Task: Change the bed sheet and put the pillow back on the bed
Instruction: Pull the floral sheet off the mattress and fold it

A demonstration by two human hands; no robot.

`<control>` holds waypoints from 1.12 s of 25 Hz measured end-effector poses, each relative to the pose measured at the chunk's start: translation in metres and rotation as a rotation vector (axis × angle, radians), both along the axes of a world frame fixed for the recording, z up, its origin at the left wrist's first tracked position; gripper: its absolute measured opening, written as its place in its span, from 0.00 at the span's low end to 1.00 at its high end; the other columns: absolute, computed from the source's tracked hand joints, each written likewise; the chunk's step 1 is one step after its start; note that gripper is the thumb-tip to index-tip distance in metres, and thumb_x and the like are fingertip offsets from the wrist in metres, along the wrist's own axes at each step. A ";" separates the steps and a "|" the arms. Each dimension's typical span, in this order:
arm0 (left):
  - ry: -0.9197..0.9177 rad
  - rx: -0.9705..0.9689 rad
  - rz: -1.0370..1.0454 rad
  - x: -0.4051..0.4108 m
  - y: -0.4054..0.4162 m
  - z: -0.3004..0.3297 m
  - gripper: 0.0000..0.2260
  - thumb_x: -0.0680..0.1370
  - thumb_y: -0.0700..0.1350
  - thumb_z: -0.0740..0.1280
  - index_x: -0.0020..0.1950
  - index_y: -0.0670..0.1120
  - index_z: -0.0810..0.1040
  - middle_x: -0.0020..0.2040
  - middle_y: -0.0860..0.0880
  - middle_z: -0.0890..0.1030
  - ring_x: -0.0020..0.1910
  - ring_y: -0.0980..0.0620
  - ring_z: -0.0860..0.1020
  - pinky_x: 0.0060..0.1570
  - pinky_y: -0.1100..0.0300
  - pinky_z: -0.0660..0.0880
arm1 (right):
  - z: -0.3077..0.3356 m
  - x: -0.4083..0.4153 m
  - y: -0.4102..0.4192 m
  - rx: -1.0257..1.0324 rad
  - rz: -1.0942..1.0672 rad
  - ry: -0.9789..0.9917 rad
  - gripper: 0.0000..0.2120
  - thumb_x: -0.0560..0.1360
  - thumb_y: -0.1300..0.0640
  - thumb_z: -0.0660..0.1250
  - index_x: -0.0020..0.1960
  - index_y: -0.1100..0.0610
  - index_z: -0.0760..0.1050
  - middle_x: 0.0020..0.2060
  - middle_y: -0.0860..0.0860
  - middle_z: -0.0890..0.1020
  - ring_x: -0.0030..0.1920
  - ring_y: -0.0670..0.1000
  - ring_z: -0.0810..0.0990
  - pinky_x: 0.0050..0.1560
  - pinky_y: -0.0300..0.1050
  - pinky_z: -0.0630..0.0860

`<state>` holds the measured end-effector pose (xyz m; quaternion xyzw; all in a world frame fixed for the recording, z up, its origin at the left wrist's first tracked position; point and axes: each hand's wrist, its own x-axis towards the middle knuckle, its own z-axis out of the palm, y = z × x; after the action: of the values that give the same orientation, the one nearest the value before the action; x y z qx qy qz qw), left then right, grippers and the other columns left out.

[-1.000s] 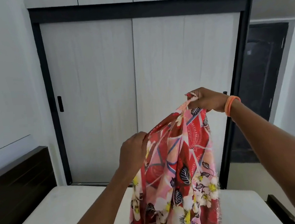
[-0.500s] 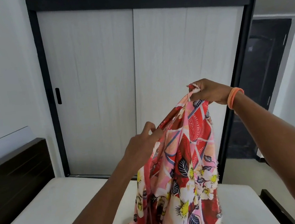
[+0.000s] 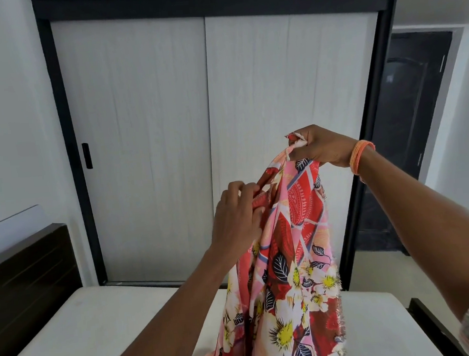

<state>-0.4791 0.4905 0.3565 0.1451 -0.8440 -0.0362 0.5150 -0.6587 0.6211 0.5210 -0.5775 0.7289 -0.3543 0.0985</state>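
Note:
A red and pink floral bed sheet (image 3: pixel 295 272) hangs bunched in front of me over the bare white mattress (image 3: pixel 80 336). My right hand (image 3: pixel 321 147) grips a corner of the sheet, held up at about chest height. My left hand (image 3: pixel 236 217) is lower and to the left, its fingers pinching a fold of the sheet's edge. The sheet's lower end trails down to the mattress. No pillow is in view.
A dark wooden headboard (image 3: pixel 24 284) stands at the left. A pale sliding wardrobe (image 3: pixel 213 140) with a black frame fills the wall beyond the bed. A dark doorway (image 3: pixel 406 140) opens at the right. A dark bed-frame edge (image 3: pixel 433 328) runs at lower right.
My left hand let go of its earlier grip, slid up along the sheet's edge and now pinches a fold higher up. My right hand keeps holding the corner aloft.

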 end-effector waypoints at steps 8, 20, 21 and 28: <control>0.053 0.186 -0.122 -0.007 0.017 0.010 0.09 0.82 0.49 0.63 0.56 0.46 0.78 0.48 0.50 0.83 0.44 0.53 0.81 0.47 0.57 0.81 | -0.002 0.003 0.001 -0.010 0.000 0.012 0.06 0.76 0.57 0.70 0.45 0.59 0.75 0.44 0.57 0.86 0.43 0.58 0.86 0.46 0.50 0.83; 0.121 0.388 -0.159 -0.014 0.026 0.016 0.11 0.82 0.50 0.63 0.59 0.48 0.81 0.50 0.51 0.84 0.49 0.51 0.81 0.53 0.50 0.79 | -0.001 0.005 0.001 -0.057 0.033 0.012 0.06 0.76 0.59 0.70 0.42 0.58 0.74 0.40 0.54 0.86 0.42 0.57 0.86 0.43 0.49 0.83; 0.143 0.465 -0.235 -0.014 0.026 0.016 0.11 0.82 0.50 0.63 0.57 0.49 0.82 0.48 0.53 0.84 0.46 0.53 0.82 0.51 0.53 0.81 | -0.001 0.006 0.001 -0.059 0.030 0.011 0.06 0.76 0.59 0.70 0.43 0.58 0.74 0.40 0.54 0.86 0.42 0.57 0.86 0.44 0.50 0.83; 0.103 0.716 -0.399 -0.006 0.030 0.032 0.08 0.78 0.51 0.69 0.43 0.48 0.76 0.40 0.56 0.82 0.40 0.58 0.82 0.38 0.71 0.76 | -0.005 0.003 -0.002 -0.057 0.015 -0.001 0.07 0.76 0.59 0.70 0.47 0.61 0.75 0.43 0.56 0.86 0.42 0.57 0.86 0.43 0.49 0.83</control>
<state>-0.4855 0.5204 0.3885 0.1467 -0.7628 -0.4337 0.4567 -0.6560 0.6190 0.5158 -0.5854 0.7140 -0.3745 0.0850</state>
